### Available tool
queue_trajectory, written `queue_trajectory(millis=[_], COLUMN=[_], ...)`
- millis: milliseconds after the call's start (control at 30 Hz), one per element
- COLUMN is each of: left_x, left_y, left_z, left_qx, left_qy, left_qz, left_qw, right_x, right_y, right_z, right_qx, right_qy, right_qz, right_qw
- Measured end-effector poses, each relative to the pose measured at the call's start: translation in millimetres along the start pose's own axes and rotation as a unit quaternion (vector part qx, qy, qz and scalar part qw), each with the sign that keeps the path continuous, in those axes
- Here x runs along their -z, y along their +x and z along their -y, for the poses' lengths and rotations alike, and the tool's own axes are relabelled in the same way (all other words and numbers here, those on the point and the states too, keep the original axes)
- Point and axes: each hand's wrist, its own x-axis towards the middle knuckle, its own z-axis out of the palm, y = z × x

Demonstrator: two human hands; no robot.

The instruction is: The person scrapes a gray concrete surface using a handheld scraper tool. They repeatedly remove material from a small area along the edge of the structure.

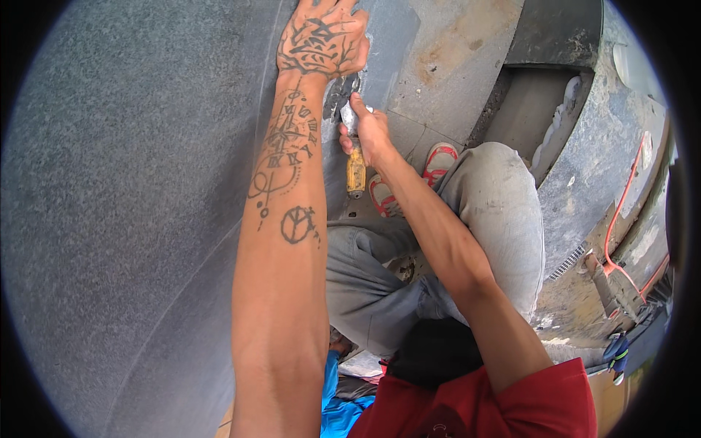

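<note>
My left hand [325, 40], at the end of a tattooed forearm, lies back-up by the edge of a large grey panel [146, 160]. Its fingers reach forward, and the upper border cuts off their tips. Just below it, my right hand [371, 133] grips a scraper, likely a putty knife [355, 174], with a worn yellow handle pointing back toward me. White paste covers the visible part of its blade [350, 117]. A dark, rough gap [338, 93] runs beside the panel near the blade; my forearm hides part of it.
My bent knee [500, 197] and red-and-white shoes [439, 162] are below the right hand. Right of them, a recessed channel [529, 109] cuts into the grey tiled floor [449, 58]. An orange cord [621, 201] lies at far right. Blue cloth [339, 409] sits at the lower edge.
</note>
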Motion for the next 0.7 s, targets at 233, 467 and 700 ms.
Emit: queue_trajectory(millis=[233,467,700], left_x=[0.7,-0.3,1.6], left_y=[-1.3,-2.4,-1.5], left_z=[1.8,3.3,2.9], left_qx=[0.002,0.002,0.003], left_qy=[0.002,0.005,0.000], left_qz=[0.016,0.019,0.029], left_qw=[1.000,1.000,1.000], right_x=[10.2,-12.0,-15.6], right_y=[10.8,-11.3,-11.9], right_z=[-6.8,-0.7,-21.6], right_qx=[-0.178,-0.090,0.217], right_qy=[0.237,0.165,-0.230], right_qz=[0.078,-0.017,-0.174], right_qw=[0.952,0.982,0.932])
